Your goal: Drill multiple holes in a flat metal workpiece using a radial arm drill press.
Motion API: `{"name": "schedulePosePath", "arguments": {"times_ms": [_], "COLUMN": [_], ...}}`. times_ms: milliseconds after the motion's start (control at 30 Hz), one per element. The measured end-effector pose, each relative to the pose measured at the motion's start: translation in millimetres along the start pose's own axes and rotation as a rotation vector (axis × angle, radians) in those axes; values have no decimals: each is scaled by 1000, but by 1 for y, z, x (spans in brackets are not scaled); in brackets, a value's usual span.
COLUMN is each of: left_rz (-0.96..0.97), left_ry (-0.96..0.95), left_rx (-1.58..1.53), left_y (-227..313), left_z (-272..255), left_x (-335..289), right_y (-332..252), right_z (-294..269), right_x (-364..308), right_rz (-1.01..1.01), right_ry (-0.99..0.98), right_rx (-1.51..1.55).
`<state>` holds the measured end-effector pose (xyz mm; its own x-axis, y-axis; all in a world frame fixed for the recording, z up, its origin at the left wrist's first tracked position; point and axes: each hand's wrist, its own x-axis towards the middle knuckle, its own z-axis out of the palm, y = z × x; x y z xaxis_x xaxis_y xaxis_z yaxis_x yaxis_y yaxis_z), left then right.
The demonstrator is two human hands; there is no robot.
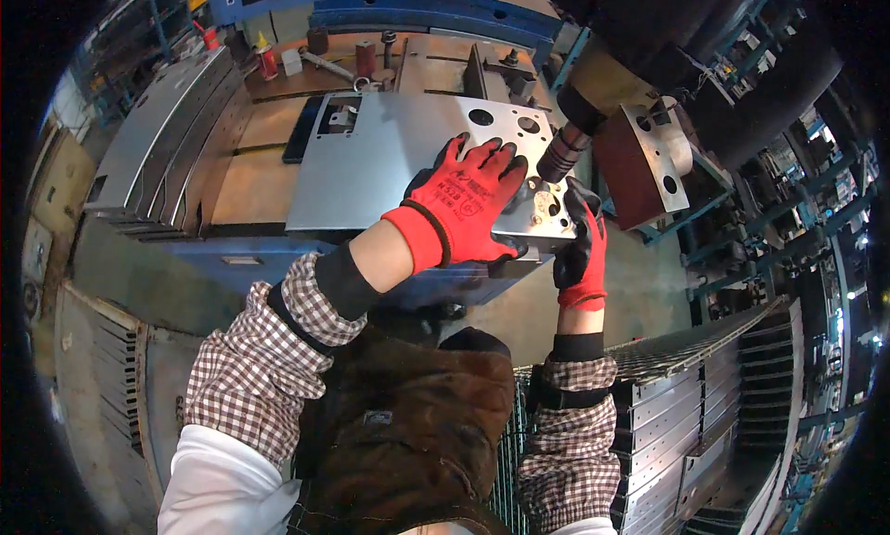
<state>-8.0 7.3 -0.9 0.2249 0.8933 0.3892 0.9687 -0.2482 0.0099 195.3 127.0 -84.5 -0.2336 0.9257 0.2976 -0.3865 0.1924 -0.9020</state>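
A flat sheet-metal panel (pixel 371 173) with round holes at its right end and a square cutout at its far left lies on the machine table. My left hand (pixel 466 199), in a red glove with black fingertips, rests on the panel with fingers spread and thumb by the near edge. At the panel's right end, my right hand (pixel 584 248), gloved alike, closes around the edge; its finger undersides are hidden. Between the two hands, a dark machine spindle with a tool (pixel 564 152) comes down close above the holes. Light shavings or residue (pixel 549 206) lie around them.
Several bent metal panels (pixel 176 136) stand stacked at the left. Behind the panel are a wrench (pixel 329 67), a red bottle (pixel 266 60) and clamp blocks (pixel 496 71). A reddish block (pixel 640 164) sits right of the spindle. A wire cage (pixel 686 424) holds more panels at lower right.
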Motion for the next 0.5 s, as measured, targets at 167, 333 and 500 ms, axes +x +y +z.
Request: {"name": "schedulePosePath", "arguments": {"times_ms": [167, 333, 500], "left_rz": [5, -5, -10], "left_ry": [-18, -17, -5], "left_rx": [-16, -13, 3], "left_y": [3, 1, 0], "left_z": [-5, -1, 1], "left_x": [3, 1, -2], "right_y": [15, 8, -7], "right_z": [-22, -14, 5], "right_x": [3, -6, -3], "right_rz": [-109, -289, 164], "right_ry": [-20, -87, -77], "right_rx": [-185, -407, 230]}}
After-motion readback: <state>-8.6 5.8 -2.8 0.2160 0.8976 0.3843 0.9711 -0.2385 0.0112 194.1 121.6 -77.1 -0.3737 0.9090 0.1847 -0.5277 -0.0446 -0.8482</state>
